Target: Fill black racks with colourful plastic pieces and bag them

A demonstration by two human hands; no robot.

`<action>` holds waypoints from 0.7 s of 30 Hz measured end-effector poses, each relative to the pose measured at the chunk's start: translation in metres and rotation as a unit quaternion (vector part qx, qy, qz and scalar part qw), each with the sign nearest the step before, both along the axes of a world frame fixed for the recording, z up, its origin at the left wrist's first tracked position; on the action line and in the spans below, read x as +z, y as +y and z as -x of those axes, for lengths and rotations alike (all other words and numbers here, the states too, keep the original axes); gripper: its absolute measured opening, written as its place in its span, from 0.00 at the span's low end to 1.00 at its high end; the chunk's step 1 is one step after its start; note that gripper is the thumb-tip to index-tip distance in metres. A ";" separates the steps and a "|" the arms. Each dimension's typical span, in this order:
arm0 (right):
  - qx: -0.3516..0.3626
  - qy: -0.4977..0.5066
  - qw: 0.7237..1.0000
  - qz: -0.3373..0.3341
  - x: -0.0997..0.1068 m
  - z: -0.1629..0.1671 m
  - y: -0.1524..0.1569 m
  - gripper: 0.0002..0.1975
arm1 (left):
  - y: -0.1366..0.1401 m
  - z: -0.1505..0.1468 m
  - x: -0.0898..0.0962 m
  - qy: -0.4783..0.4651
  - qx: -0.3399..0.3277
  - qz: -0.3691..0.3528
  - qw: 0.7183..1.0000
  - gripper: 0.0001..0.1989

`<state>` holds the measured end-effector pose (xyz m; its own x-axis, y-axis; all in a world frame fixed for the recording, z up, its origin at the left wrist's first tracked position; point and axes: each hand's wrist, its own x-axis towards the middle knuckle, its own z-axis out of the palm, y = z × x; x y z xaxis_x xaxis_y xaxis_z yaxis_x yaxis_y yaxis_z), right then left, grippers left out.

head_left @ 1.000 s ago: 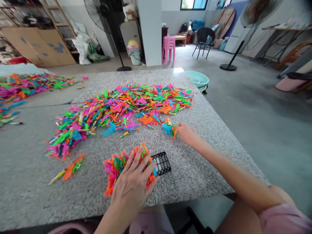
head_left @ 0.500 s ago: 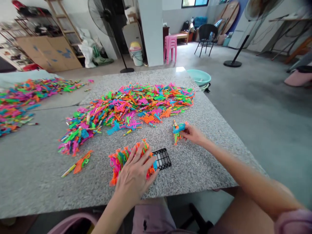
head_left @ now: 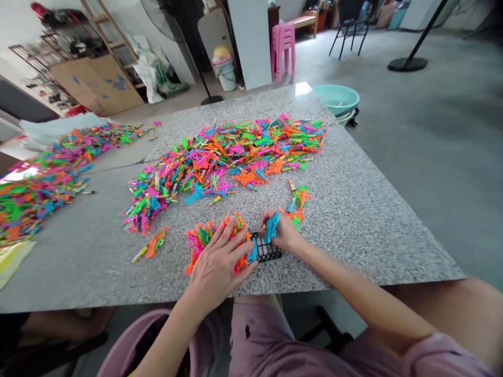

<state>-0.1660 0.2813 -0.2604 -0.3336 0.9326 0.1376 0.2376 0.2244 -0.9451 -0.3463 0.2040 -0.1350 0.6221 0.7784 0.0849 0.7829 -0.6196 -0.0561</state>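
Note:
My left hand [head_left: 220,259] lies with fingers spread over a packed row of colourful plastic toy guns [head_left: 195,243] standing in a black mesh basket [head_left: 270,252]. Only the basket's right end shows bare mesh. Just above that end, my right hand [head_left: 283,230] pinches a blue toy gun [head_left: 272,226], held upright. Its fingertips are partly hidden behind the toy. Right beside this hand, a few loose orange and green toy guns [head_left: 302,197] lie on the granite table. A single orange and green toy gun with a yellow tip [head_left: 152,246] rests to the left of the basket.
A long heap of mixed toy guns [head_left: 231,149] spreads across the table [head_left: 377,225]. Another heap [head_left: 51,180] covers the far left. Beyond the right edge stands a turquoise basin [head_left: 337,98]. A pink bucket [head_left: 129,340] sits below the front edge, near my legs.
My right hand has moved left from the loose toys to the basket's right end, carrying a blue toy gun. My left hand stays on the row. The view has tilted down.

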 end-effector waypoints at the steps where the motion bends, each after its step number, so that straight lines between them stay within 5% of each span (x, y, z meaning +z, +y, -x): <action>1: 0.005 -0.019 1.000 -0.007 0.001 0.004 0.000 0.08 | 0.000 0.000 0.000 0.000 0.000 0.000 1.000 0.16; 8: 0.039 -0.235 0.969 -0.065 0.025 0.016 0.002 0.16 | -0.002 -0.002 -0.005 -0.017 0.002 -0.015 1.000 0.17; 17: 0.044 -0.216 0.973 -0.068 0.024 0.023 -0.004 0.11 | 0.002 -0.006 -0.003 -0.008 -0.019 -0.051 0.998 0.19; 21: 0.098 -0.204 0.962 -0.155 0.027 -0.008 0.010 0.14 | 0.003 -0.005 -0.003 0.002 -0.015 -0.053 0.998 0.19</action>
